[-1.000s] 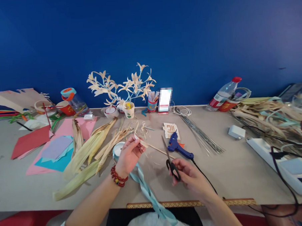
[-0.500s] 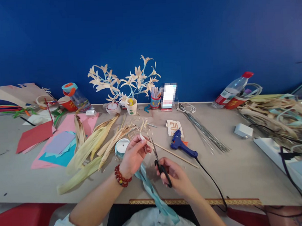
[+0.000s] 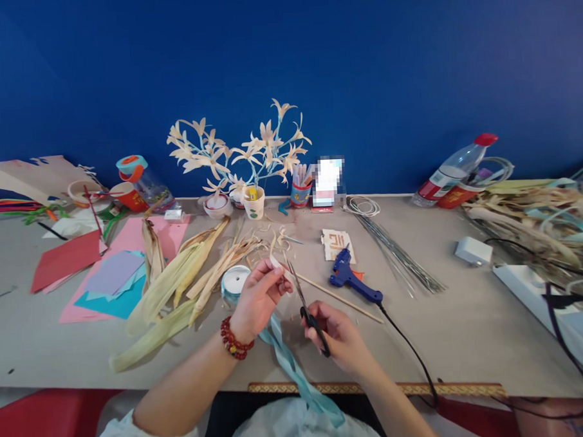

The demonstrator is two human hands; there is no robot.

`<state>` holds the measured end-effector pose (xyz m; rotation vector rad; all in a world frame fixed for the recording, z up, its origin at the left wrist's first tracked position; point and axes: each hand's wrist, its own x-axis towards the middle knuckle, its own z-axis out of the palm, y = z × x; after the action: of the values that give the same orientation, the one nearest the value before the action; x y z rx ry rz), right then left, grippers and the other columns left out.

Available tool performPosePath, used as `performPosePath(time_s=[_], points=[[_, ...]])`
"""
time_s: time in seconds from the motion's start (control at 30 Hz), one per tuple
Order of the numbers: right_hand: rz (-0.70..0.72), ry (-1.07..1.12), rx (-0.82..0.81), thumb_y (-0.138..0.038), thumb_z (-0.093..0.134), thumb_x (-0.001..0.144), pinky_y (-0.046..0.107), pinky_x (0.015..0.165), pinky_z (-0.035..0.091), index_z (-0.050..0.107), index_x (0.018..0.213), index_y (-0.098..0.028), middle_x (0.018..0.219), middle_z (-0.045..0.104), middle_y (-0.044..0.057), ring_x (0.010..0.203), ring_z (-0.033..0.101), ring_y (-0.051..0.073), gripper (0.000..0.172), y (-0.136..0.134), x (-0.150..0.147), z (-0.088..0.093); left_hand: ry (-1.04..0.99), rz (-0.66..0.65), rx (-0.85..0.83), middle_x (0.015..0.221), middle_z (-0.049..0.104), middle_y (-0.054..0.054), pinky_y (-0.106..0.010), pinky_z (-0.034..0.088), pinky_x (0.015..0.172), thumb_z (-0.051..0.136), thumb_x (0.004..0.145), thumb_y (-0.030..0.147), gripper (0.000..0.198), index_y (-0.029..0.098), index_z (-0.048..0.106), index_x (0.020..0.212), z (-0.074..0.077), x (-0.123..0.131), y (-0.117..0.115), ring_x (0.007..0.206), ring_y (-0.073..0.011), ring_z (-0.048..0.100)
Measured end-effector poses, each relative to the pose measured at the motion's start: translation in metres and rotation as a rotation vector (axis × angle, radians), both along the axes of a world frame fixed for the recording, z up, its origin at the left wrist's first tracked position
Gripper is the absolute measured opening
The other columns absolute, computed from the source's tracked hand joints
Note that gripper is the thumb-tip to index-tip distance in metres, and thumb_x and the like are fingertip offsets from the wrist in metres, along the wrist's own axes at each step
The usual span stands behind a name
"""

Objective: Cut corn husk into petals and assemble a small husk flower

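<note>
My left hand (image 3: pixel 260 289), with a red bead bracelet at the wrist, pinches a thin pale strip (image 3: pixel 275 261), which looks like corn husk. In my right hand (image 3: pixel 336 332) is a pair of scissors (image 3: pixel 301 295) with black handles, its blades pointing up and away beside the left fingertips. Whether the blades touch the strip I cannot tell. A light blue ribbon (image 3: pixel 291 367) hangs from below my left hand over the table edge onto my lap. Its white spool (image 3: pixel 235 280) lies just left of that hand. Curled pale scraps (image 3: pixel 261 242) lie beyond the fingers.
Corn husks (image 3: pixel 171 291) and coloured papers (image 3: pixel 115 274) spread to the left. A blue glue gun (image 3: pixel 348 277), its black cord trailing off the front edge, and metal wires (image 3: pixel 402 255) lie right. Behind stand husk flowers in a cup (image 3: pixel 254 206). A power strip (image 3: pixel 547 310) sits far right.
The scissors and my right hand have shifted very slightly. My left hand still pinches the strip, and the camera view has tilted a little.
</note>
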<state>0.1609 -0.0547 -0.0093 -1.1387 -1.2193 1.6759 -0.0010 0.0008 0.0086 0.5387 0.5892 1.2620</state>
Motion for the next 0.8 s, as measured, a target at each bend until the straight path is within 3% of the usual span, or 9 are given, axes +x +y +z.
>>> performPosePath(time_s=[0.6, 0.8], points=[[-0.034, -0.095, 0.054, -0.046, 0.072, 0.071, 0.022, 0.051, 0.029, 0.042, 0.066, -0.021, 0.059, 0.045, -0.006, 0.054, 0.036, 0.009, 0.04, 0.0019, 0.002, -0.0036, 0.03, 0.008, -0.008, 0.076, 0.062, 0.002, -0.022, 0.048, 0.063, 0.07, 0.079, 0.018, 0.01, 0.016, 0.06, 0.078, -0.0014, -0.0006, 0.0012, 0.063, -0.0082, 0.059], [-0.118, -0.127, 0.083, -0.046, 0.071, 0.073, 0.022, 0.049, 0.024, 0.04, 0.062, -0.021, 0.054, 0.038, -0.007, 0.051, 0.031, 0.009, 0.041, -0.0003, 0.0057, -0.0081, 0.027, 0.009, -0.003, 0.079, 0.063, 0.001, -0.023, 0.049, 0.064, 0.07, 0.079, 0.016, 0.01, 0.016, 0.06, 0.079, -0.001, -0.0009, 0.0022, 0.063, -0.0081, 0.059]])
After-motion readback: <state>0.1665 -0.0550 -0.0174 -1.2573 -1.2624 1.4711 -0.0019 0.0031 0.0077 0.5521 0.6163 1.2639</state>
